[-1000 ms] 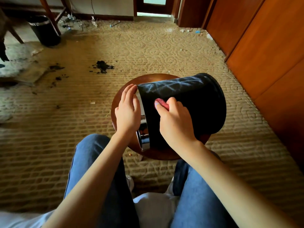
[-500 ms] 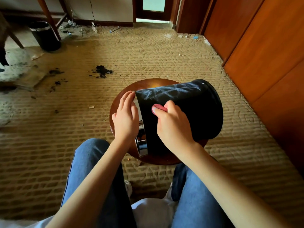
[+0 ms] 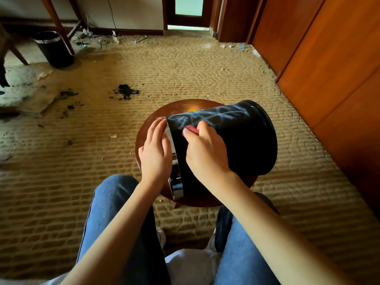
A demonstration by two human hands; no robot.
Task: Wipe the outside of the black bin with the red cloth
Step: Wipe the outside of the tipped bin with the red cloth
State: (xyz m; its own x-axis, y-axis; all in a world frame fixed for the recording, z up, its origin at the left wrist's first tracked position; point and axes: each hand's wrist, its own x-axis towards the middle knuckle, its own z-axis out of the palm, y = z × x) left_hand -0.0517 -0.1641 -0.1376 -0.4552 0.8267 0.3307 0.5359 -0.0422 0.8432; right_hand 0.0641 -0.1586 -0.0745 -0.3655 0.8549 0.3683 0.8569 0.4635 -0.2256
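- The black bin (image 3: 242, 140) lies on its side on a round wooden stool (image 3: 181, 108), just in front of the seated person's knees; its mouth, with a shiny metal rim (image 3: 176, 188), looks to the person's left, and its closed bottom to the right.
- The right hand (image 3: 205, 153) is curled around the red cloth (image 3: 192, 129) and presses it on the upper side wall, near the mouth; only a small piece of cloth shows beyond the fingers.
- The left hand (image 3: 156, 153) is released, fingers nearly straight; it rests against the rim and grasps nothing.
- I judge the bin to be light and stiff; its wall looks textured, which should give some grip; but the round body may roll on the smooth stool, and the polished rim is probably slippery.
- The good place to hold, I think, is the rim, with fingers hooked inside the mouth; so the bin can be turned bit by bit under the cloth.
- The cloth looks soft and bunches easily; spread wider, it would likely cover more wall in each pass.
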